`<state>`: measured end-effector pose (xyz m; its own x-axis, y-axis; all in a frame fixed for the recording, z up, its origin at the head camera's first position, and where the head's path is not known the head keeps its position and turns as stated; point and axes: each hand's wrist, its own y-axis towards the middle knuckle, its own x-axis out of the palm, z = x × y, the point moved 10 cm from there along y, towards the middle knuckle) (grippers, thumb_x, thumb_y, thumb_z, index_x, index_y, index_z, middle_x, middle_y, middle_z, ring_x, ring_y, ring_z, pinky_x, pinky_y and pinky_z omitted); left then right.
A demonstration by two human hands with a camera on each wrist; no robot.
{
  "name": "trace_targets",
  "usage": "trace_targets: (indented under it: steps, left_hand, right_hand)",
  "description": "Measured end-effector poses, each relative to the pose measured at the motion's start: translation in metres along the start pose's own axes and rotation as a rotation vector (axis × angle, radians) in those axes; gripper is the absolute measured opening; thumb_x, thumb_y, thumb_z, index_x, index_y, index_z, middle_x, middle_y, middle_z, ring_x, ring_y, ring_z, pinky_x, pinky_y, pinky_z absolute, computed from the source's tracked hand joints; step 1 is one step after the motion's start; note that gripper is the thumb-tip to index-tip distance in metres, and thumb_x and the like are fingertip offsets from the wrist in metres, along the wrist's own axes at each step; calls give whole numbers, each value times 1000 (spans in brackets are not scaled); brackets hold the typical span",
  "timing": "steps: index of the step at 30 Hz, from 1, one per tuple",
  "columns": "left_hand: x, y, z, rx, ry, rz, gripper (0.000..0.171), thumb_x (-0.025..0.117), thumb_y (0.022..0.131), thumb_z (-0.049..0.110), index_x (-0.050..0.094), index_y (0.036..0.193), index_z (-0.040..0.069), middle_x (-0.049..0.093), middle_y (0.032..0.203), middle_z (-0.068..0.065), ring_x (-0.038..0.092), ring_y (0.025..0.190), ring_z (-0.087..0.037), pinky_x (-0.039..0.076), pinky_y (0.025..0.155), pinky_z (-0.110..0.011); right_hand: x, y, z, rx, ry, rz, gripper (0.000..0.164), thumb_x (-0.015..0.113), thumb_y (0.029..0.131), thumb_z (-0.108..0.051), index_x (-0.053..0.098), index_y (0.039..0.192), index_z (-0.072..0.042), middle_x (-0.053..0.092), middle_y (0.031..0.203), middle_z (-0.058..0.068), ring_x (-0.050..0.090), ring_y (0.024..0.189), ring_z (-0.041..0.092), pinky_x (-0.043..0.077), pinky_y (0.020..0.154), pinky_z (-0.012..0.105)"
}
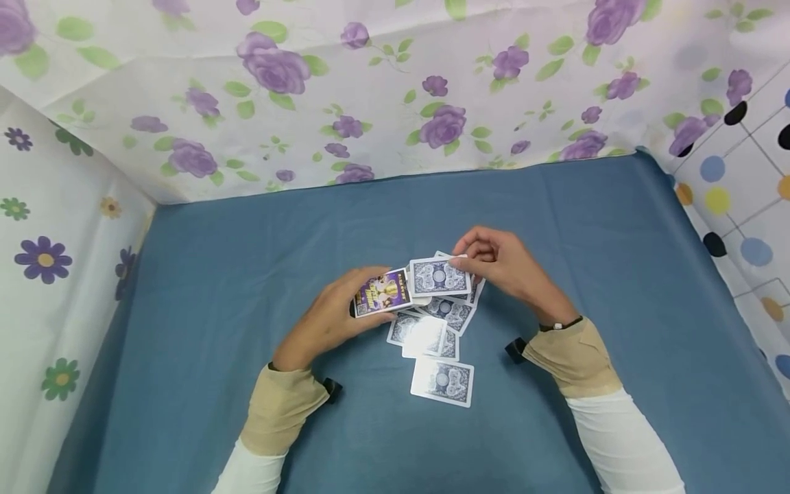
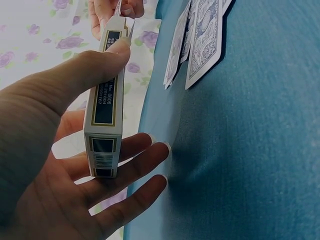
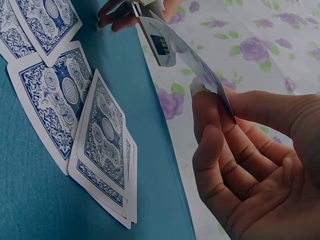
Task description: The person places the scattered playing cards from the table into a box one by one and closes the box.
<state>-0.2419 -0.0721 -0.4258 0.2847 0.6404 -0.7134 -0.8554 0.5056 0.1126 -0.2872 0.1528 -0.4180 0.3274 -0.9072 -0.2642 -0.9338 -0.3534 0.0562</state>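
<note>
My left hand (image 1: 336, 302) grips a card box (image 1: 382, 293) with a purple and gold front, thumb on one narrow side and fingers on the other. In the left wrist view, the box's printed edge (image 2: 105, 100) and barcode end face the camera. My right hand (image 1: 503, 264) pinches a playing card (image 1: 439, 276) between thumb and fingers, at the box's open end. Seen edge-on in the right wrist view, that card (image 3: 195, 65) looks slightly bent. Under the hands, several playing cards (image 1: 447, 313) lie overlapping, blue patterned backs up.
One playing card (image 1: 442, 381) lies nearer to me, below the overlapping ones. A blue cloth (image 1: 247, 240) covers the table. Flowered sheets (image 1: 382, 89) rise behind it and at the left, and a dotted sheet (image 1: 740, 206) stands at the right.
</note>
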Motion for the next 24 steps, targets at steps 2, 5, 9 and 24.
trace_targets:
  steps: [2,5,9,24]
  left_hand:
    - [-1,0,1,4,1,0,68,75,82,49,52,141,25,54,137,6,52,117,-12,42,95,-37]
    - [-1,-1,0,-1,-2,2,67,74,82,50,52,141,25,55,136,5,52,117,-12,42,95,-37]
    - [-2,-2,-1,-8,-9,2,67,73,83,49,52,141,25,55,136,5,53,114,-12,43,93,-37]
    - [-3,-2,-1,-15,-28,-3,66,75,82,47,52,141,27,55,136,6,53,115,-11,43,93,-37]
  right_hand:
    - [1,0,-1,-3,8,-11,23,74,88,-13,63,101,3,64,79,19,59,60,33,50,56,38]
    - [2,1,-1,3,12,-26,23,74,88,-12,63,100,3,64,79,20,59,61,36,51,57,39]
    - [5,0,0,20,8,-42,23,74,87,-13,63,100,3,64,80,19,58,61,35,51,56,38]
    - [16,0,0,19,-13,-78,21,73,88,-13,64,100,2,64,81,16,57,62,37,51,56,40]
